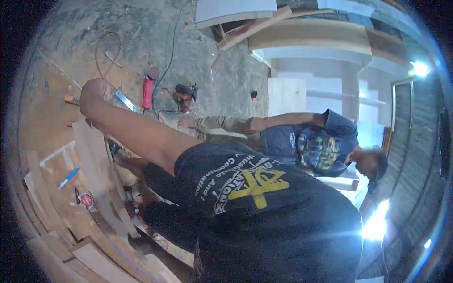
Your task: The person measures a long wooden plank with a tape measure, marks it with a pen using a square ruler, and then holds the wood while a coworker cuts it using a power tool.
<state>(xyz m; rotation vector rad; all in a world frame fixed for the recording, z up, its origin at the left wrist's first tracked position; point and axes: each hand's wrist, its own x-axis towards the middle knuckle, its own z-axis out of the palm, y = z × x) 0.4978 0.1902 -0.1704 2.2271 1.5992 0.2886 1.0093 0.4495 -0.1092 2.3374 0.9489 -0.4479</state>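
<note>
Neither of my hands can be made out. Close in front, a co-worker in a black T-shirt with yellow and white print (264, 212) fills the lower middle. A bare arm (141, 134) stretches from that shirt's sleeve to the floor, ending in what looks like a closed fist (93, 94) beside a short wooden piece (71, 100). A dark shape (141, 241) lies in shadow below; whose limb it is, if one, I cannot tell. Near the fist lie a metal strip (127, 102) and a red power tool (148, 92). The scene appears turned on its side.
A second person in a dark blue T-shirt (309, 141) sits behind, near a dark power tool (185, 94). Boards (101, 165), a blue pen (69, 178) and a tape measure (86, 200) lie at left. Cords (171, 52) cross the floor. Bright lamps (375, 228) glare right.
</note>
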